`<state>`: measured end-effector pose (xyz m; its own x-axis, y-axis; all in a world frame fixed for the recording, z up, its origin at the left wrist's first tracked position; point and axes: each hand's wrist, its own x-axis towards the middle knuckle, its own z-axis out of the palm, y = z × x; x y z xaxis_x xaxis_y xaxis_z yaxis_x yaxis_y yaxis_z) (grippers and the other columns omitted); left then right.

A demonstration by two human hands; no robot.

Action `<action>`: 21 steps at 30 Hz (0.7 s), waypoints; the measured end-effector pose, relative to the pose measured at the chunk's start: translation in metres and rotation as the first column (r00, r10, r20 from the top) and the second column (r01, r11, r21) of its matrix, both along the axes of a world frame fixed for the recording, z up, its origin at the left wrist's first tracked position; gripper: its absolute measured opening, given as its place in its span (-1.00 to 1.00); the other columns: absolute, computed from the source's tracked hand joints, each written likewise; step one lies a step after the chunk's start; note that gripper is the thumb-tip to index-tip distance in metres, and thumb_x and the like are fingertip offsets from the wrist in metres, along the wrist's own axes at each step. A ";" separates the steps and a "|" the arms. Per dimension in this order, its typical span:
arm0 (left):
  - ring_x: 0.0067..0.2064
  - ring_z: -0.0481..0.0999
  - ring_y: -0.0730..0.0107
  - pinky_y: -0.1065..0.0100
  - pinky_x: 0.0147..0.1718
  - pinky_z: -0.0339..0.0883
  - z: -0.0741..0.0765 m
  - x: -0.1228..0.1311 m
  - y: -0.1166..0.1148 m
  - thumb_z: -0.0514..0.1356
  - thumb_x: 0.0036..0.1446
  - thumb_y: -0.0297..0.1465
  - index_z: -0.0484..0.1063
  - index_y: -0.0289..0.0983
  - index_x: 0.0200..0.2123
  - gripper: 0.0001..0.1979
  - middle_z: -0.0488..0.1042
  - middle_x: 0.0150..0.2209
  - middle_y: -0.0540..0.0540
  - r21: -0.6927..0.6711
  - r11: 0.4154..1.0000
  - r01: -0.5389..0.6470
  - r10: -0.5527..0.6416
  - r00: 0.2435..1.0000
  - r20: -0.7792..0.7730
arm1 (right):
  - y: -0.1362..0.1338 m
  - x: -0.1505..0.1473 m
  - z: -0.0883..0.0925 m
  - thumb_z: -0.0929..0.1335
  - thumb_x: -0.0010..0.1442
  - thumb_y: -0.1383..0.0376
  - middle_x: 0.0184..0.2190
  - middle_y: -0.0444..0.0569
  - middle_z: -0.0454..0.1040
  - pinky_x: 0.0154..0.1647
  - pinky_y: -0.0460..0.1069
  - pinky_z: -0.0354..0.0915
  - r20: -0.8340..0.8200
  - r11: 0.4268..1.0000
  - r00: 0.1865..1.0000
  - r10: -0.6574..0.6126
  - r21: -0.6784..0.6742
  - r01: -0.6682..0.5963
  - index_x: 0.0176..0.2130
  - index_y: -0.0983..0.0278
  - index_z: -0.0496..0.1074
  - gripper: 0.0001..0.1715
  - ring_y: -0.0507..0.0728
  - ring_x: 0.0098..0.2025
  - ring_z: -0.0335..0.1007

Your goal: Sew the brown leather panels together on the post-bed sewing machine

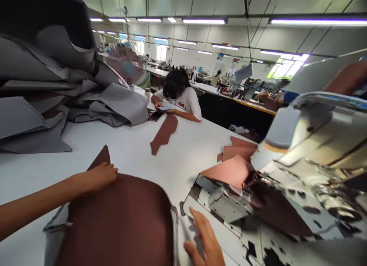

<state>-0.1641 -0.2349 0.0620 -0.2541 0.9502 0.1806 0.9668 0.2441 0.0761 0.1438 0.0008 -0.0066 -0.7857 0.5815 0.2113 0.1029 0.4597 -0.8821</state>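
A large dark brown leather-like panel [123, 220] with grey edging lies in front of me on the white table. My left hand [99, 177] is closed over its upper left edge, palm down, with the fingertips partly hidden. A pointed brown piece [101, 158] sticks out just beyond those fingers. Past the panel's right edge, my right hand [206, 239] has thumb and fingers apart and holds nothing. It hovers by the bed of a sewing machine [286, 174], where a lighter brown piece [229, 170] lies near the needle area.
Stacked grey panels [114, 101] fill the left side. A loose brown cut piece [164, 134] lies mid-table, and more brown pieces [239, 147] sit behind the machine. Across the table a person [183, 98] leans over a phone. A fan [126, 65] stands behind the stack.
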 end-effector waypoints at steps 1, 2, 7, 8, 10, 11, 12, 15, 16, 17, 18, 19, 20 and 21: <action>-0.35 0.51 0.25 0.21 -0.27 0.39 -0.002 0.005 0.015 0.11 0.07 -0.57 0.48 -0.37 -0.51 -0.81 0.53 -0.44 -0.17 -0.024 1.000 0.005 -0.004 1.000 0.014 | -0.008 -0.003 -0.008 0.39 0.06 0.08 0.03 0.02 0.39 -0.08 0.08 0.40 0.039 0.999 0.999 0.031 0.032 -0.032 0.13 0.09 0.33 -0.36 0.25 -0.07 0.44; -0.19 0.52 0.13 0.13 -0.16 0.37 -0.004 0.014 0.030 0.09 0.00 -0.63 0.52 -0.40 -0.28 -0.75 0.54 -0.23 -0.27 -0.037 0.999 0.012 -0.011 1.000 0.029 | -0.015 -0.005 -0.013 0.42 -0.01 0.19 -0.02 0.00 0.42 -0.05 0.08 0.39 0.076 0.997 0.996 0.049 0.055 -0.053 0.12 0.10 0.34 -0.33 0.25 -0.07 0.43; 0.12 0.35 0.12 0.15 0.10 0.19 -0.010 0.075 0.102 0.04 0.10 -0.63 0.30 -0.28 0.10 -0.52 0.41 0.07 -0.21 -0.015 0.976 0.217 -0.210 0.959 0.189 | -0.036 -0.006 -0.014 0.34 -0.16 0.48 -0.08 -0.03 0.44 -0.03 0.07 0.37 0.180 0.997 0.983 0.030 0.065 -0.042 0.04 0.18 0.37 -0.29 0.21 -0.07 0.41; -0.03 0.46 0.22 0.27 0.01 0.28 -0.008 0.084 0.113 0.03 0.16 -0.58 0.39 -0.26 -0.02 -0.66 0.51 -0.09 -0.15 -0.006 0.960 0.281 -0.272 0.934 0.231 | -0.036 -0.006 -0.011 0.34 -0.17 0.47 -0.06 -0.02 0.43 0.00 0.08 0.35 0.167 0.998 0.986 0.004 0.069 -0.016 0.05 0.19 0.35 -0.28 0.22 -0.04 0.40; -0.32 0.53 0.39 0.46 -0.25 0.35 0.000 0.096 0.134 0.01 0.27 -0.46 0.44 -0.26 -0.20 -0.80 0.55 -0.35 -0.04 0.023 0.921 0.388 -0.377 0.879 0.293 | -0.032 -0.006 -0.005 0.36 -0.16 0.45 -0.03 -0.01 0.41 0.03 0.09 0.33 0.106 0.994 0.991 -0.077 0.080 0.069 0.07 0.20 0.29 -0.25 0.23 0.00 0.37; -0.40 0.52 0.44 0.50 -0.34 0.34 0.006 0.101 0.144 0.01 0.30 -0.41 0.43 -0.27 -0.19 -0.80 0.55 -0.39 -0.02 0.052 0.903 0.427 -0.421 0.851 0.313 | -0.030 -0.006 -0.001 0.37 -0.17 0.43 -0.03 -0.01 0.41 0.02 0.08 0.34 0.064 0.990 0.990 -0.122 0.080 0.117 0.07 0.21 0.26 -0.25 0.23 0.00 0.37; -0.44 0.52 0.46 0.53 -0.39 0.32 0.013 0.106 0.153 0.00 0.31 -0.38 0.41 -0.27 -0.13 -0.79 0.55 -0.41 -0.01 0.090 0.880 0.466 -0.467 0.818 0.335 | -0.026 -0.007 0.002 0.38 -0.16 0.41 -0.03 0.00 0.40 0.00 0.06 0.35 0.020 0.984 0.987 -0.162 0.074 0.160 0.07 0.21 0.24 -0.25 0.23 0.00 0.36; -0.53 0.46 0.51 0.54 -0.46 0.26 0.038 0.120 0.180 0.02 0.28 -0.47 0.31 -0.21 0.08 -0.68 0.54 -0.46 0.02 0.255 0.767 0.588 -0.638 0.658 0.400 | -0.011 -0.008 0.016 0.33 0.02 0.34 -0.05 0.00 0.40 -0.01 0.03 0.33 -0.103 0.959 0.958 -0.269 0.061 0.276 0.05 0.20 0.19 -0.42 0.19 -0.02 0.36; -0.55 0.43 0.52 0.53 -0.48 0.23 0.046 0.125 0.189 0.03 0.24 -0.52 0.30 -0.18 0.10 -0.63 0.54 -0.47 0.04 0.296 0.725 0.621 -0.683 0.596 0.422 | -0.004 -0.007 0.022 0.28 0.10 0.33 -0.07 -0.01 0.40 0.00 0.02 0.32 -0.143 0.947 0.943 -0.301 0.071 0.313 0.05 0.19 0.18 -0.51 0.17 -0.02 0.36; -0.57 0.39 0.53 0.52 -0.50 0.21 0.055 0.129 0.198 0.04 0.21 -0.56 0.32 -0.16 0.09 -0.60 0.53 -0.49 0.05 0.317 0.692 0.648 -0.712 0.542 0.446 | 0.003 -0.006 0.028 0.22 0.18 0.34 -0.09 -0.01 0.40 -0.01 0.01 0.31 -0.182 0.935 0.928 -0.324 0.089 0.343 0.05 0.18 0.18 -0.59 0.14 -0.03 0.36; -0.59 0.35 0.54 0.51 -0.51 0.18 0.063 0.133 0.207 0.03 0.18 -0.58 0.36 -0.16 0.06 -0.60 0.51 -0.50 0.06 0.317 0.676 0.665 -0.720 0.505 0.476 | 0.010 -0.004 0.035 0.16 0.23 0.37 -0.13 -0.02 0.41 -0.04 0.00 0.31 -0.220 0.925 0.917 -0.334 0.109 0.363 0.03 0.18 0.19 -0.63 0.12 -0.06 0.37; -0.60 0.30 0.55 0.50 -0.51 0.16 0.071 0.136 0.216 0.03 0.17 -0.57 0.41 -0.18 0.00 -0.63 0.49 -0.52 0.06 0.296 0.681 0.670 -0.702 0.480 0.526 | 0.018 -0.002 0.042 0.11 0.25 0.39 -0.17 -0.03 0.41 -0.10 -0.03 0.31 -0.254 0.922 0.910 -0.327 0.127 0.366 0.00 0.17 0.22 -0.65 0.10 -0.11 0.38; -0.60 0.27 0.55 0.49 -0.51 0.15 0.077 0.138 0.225 0.04 0.18 -0.54 0.45 -0.21 -0.08 -0.69 0.46 -0.53 0.05 0.257 0.704 0.662 -0.651 0.459 0.605 | 0.025 0.001 0.049 0.08 0.25 0.41 -0.23 -0.04 0.40 -0.17 -0.05 0.31 -0.284 0.925 0.910 -0.301 0.143 0.351 -0.05 0.17 0.25 -0.65 0.08 -0.16 0.39; -0.59 0.25 0.56 0.50 -0.52 0.15 0.082 0.140 0.235 0.05 0.18 -0.49 0.47 -0.25 -0.17 -0.77 0.44 -0.54 0.05 0.217 0.737 0.640 -0.574 0.424 0.700 | 0.032 0.003 0.055 0.06 0.23 0.44 -0.29 -0.06 0.39 -0.23 -0.08 0.31 -0.307 0.931 0.912 -0.272 0.156 0.330 -0.12 0.17 0.28 -0.64 0.07 -0.22 0.38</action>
